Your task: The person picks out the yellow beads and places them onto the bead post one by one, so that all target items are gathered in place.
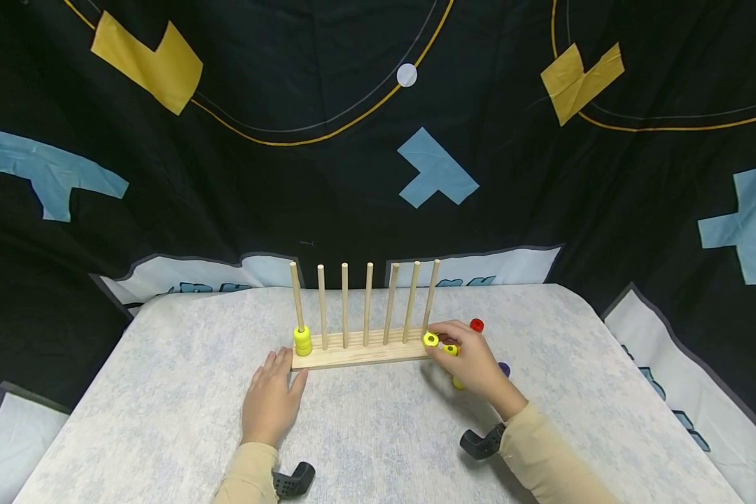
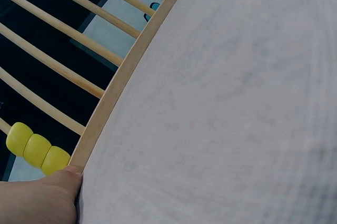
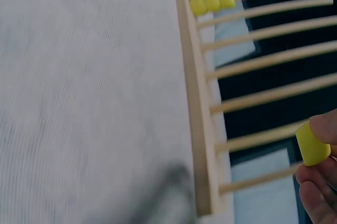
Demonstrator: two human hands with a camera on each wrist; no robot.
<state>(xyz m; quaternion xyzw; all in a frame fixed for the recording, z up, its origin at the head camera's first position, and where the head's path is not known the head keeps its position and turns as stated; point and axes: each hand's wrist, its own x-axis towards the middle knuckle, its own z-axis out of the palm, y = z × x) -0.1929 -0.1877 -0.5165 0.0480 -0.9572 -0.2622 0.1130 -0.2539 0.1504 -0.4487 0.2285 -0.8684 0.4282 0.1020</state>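
A wooden peg rack [image 1: 359, 355] with a row of several upright dowels stands on the table. Three yellow beads [image 2: 37, 151] are stacked on its leftmost dowel. My left hand [image 1: 271, 399] rests at the rack's left end, its thumb touching the front edge of the base and its other fingers stretched along the end. At the opposite end, my right hand [image 1: 469, 357] pinches a yellow bead [image 3: 313, 145] between thumb and fingers, beside the rightmost dowel [image 1: 431, 297]. The bead is above the base. Another yellow bead [image 1: 451, 349] shows beneath the right hand, partly covered.
Right of the rack lie a red bead [image 1: 477, 325], a purple bead [image 1: 504, 369] and a yellow bead [image 1: 458, 383], the last two partly hidden by the right hand. A pale cloth covers the table [image 1: 378, 434]. A dark patterned curtain [image 1: 327, 189] hangs behind it.
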